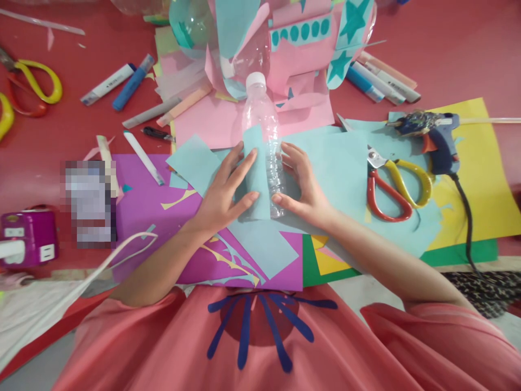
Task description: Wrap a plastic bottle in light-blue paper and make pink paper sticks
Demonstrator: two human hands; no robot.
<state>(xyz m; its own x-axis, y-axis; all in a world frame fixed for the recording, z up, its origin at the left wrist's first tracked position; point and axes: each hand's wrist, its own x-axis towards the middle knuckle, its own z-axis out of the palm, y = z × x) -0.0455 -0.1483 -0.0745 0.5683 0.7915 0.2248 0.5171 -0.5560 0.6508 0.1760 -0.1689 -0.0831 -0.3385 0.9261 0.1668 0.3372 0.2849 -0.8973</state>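
A clear plastic bottle (274, 127) with a white cap lies in front of me, its cap end pointing away. Along its left side a light blue paper strip (257, 174) rests lengthwise against it. My left hand (226, 187) presses the strip to the bottle, thumb and index finger on the paper. From the other side my right hand (305, 187) holds the bottle, its thumb on the ribbed lower part and its fingers curled along the edge. Beneath them lie light blue paper sheets (337, 168) and a purple sheet (154, 212).
Scissors (394, 187) and a glue gun (442, 138) with a black cord lie to the right. Beyond the bottle stands a decorated pink and blue paper-covered bottle craft (301, 60). Markers (134, 81), a cutter (157, 133), a blurred-out phone (90, 203) and a purple power adapter (30, 236) are leftward.
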